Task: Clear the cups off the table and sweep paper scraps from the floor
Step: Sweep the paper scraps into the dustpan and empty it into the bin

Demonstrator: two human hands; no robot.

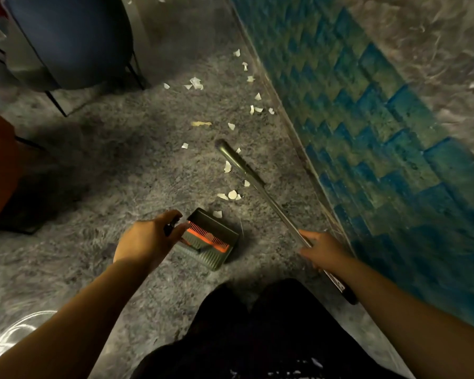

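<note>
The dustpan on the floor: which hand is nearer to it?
Left. The left hand holds a dark handle right at the near-left edge of the dustpan. The right hand is apart to its right, on the broom handle.

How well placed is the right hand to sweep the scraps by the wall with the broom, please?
Probably well placed. The right hand grips the broom partway up its handle, and its far end lies among the scraps on bare floor. Nothing stands between them, though the wall crowds the right side.

Grey speckled floor (115, 165) carries scattered paper scraps (232, 194) and a dustpan (208, 239).
</note>
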